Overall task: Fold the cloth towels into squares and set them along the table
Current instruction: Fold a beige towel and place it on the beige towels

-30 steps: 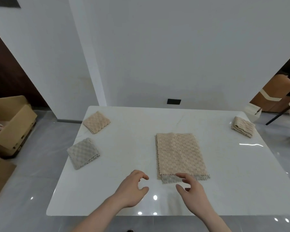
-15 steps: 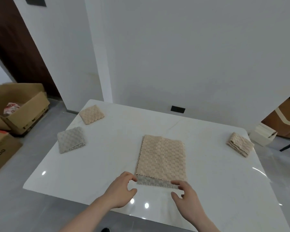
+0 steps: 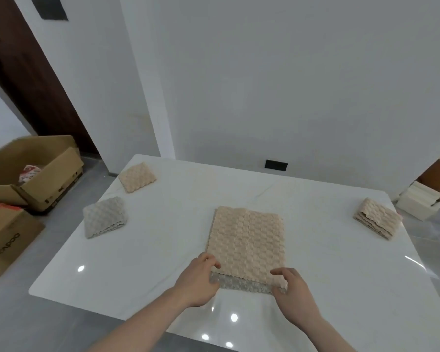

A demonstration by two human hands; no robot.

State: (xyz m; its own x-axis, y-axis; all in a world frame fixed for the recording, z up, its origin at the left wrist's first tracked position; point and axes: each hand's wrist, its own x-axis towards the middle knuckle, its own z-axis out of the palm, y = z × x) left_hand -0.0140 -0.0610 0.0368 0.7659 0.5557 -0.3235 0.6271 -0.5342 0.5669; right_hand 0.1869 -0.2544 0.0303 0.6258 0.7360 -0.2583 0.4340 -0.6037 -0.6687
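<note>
Both hands, previously hovering short, had closed on the half-folded towel (image 3: 247,243): left hand (image 3: 197,283) and right hand (image 3: 294,290) pinched its near corners at lower centre; next fold appeared imminent.

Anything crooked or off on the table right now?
Only the beige towel both hands grip: its top layer stops short, leaving a grey strip showing at the near edge.
</note>
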